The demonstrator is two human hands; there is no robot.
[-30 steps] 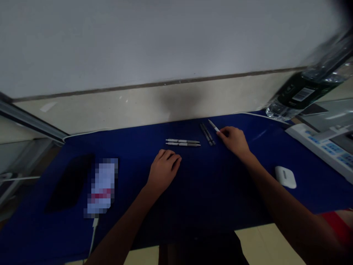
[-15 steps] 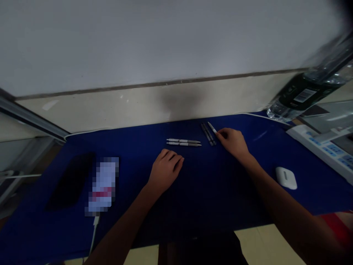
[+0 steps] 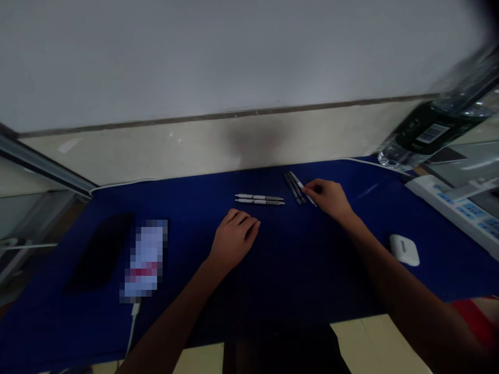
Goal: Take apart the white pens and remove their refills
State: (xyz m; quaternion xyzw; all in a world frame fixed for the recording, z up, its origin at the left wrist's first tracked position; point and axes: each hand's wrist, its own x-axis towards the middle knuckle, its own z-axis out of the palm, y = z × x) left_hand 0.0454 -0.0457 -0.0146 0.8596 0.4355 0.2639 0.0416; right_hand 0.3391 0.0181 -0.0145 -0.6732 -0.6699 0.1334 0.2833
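My right hand (image 3: 328, 198) pinches a white pen (image 3: 296, 181) between thumb and fingertips. That pen lies slanted, just right of two dark pens (image 3: 294, 188) lying side by side on the blue tabletop (image 3: 202, 200). Left of these, two white-and-grey pens (image 3: 260, 200) lie parallel, with their tips pointing right. Just in front of this pair rests my left hand (image 3: 235, 236), palm down on the table and holding nothing. Its fingers are loosely bent, with the thumb a little apart.
A lit phone (image 3: 146, 259) on a white charging cable (image 3: 133, 324) lies at the left, beside a dark flat object (image 3: 101, 252). To the right are a white earbud case (image 3: 404, 250), a power strip (image 3: 452, 208) and a plastic bottle (image 3: 429, 132). A pale wall (image 3: 187, 150) bounds the back.
The white pen under my right hand has shifted slightly left, closer to the dark pens, and its lower end now shows below my fingers. My left hand stays in place.
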